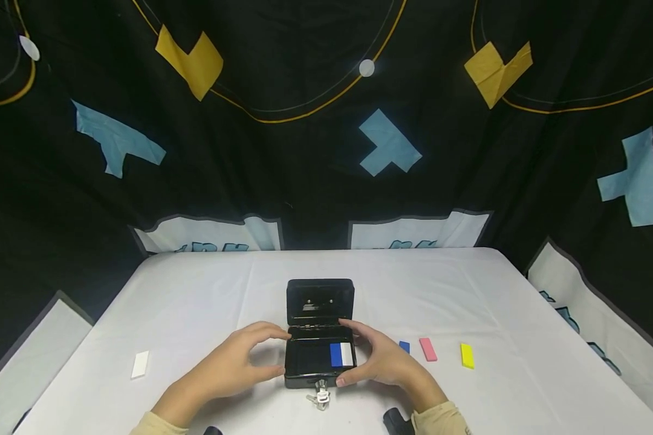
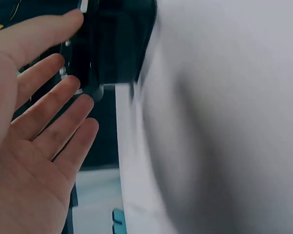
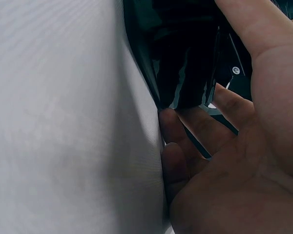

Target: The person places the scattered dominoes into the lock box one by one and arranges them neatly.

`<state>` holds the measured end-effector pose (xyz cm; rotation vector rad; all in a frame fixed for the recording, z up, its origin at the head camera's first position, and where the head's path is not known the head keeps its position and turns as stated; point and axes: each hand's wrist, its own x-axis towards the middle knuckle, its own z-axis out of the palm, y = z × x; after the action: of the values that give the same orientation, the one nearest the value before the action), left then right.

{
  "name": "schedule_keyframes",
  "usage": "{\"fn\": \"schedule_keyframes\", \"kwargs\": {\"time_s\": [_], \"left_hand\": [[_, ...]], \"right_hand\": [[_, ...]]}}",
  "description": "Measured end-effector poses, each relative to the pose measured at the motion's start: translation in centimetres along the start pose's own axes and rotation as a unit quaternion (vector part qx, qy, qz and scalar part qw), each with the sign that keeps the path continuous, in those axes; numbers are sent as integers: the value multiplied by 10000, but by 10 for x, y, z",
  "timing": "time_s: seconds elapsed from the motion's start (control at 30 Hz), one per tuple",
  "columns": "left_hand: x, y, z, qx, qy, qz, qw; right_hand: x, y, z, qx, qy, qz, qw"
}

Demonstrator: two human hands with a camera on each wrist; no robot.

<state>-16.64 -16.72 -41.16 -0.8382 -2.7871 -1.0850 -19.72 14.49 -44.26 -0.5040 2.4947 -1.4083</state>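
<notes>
Black box (image 1: 299, 382), lock (image 1: 321, 384) on near side, long axis crosswise

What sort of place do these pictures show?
Probably an indoor spot arranged for recording: a white-covered table, a black patterned curtain hung behind it, and a black cash box with small coloured blocks spread around it.

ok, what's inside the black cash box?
A blue block and a white block, side by side toward the right of the black cash box. Whatever lies beneath them is covered.
</notes>
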Motion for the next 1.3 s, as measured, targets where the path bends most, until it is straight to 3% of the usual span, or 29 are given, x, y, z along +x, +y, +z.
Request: {"fn": "schedule_keyframes", "kwargs": {"time_s": [0.17, 0.4, 0.6, 0.77, 0.93, 1.3], "left_hand": [[-13, -10, -16, 110, 129, -109, 9998], [-34, -34, -52, 173, 104, -953, 9952], [-58, -62, -83, 333, 438, -1140, 9920], [-79, -83, -94, 719, 522, -1428, 9858], [-94, -100, -102, 774, 573, -1798, 9790], [-116, -127, -107, 929, 628, -2072, 9719]], "right_hand": [[-1, -1, 0, 30, 14, 1, 10000], [-1, -3, 0, -16, 10, 29, 10000], [0, -2, 0, -9, 0, 8, 10000], [0, -1, 0, -35, 5, 19, 10000], [0, 0, 0, -107, 30, 3, 9999], [0, 0, 2, -81, 57, 49, 9999]]}}
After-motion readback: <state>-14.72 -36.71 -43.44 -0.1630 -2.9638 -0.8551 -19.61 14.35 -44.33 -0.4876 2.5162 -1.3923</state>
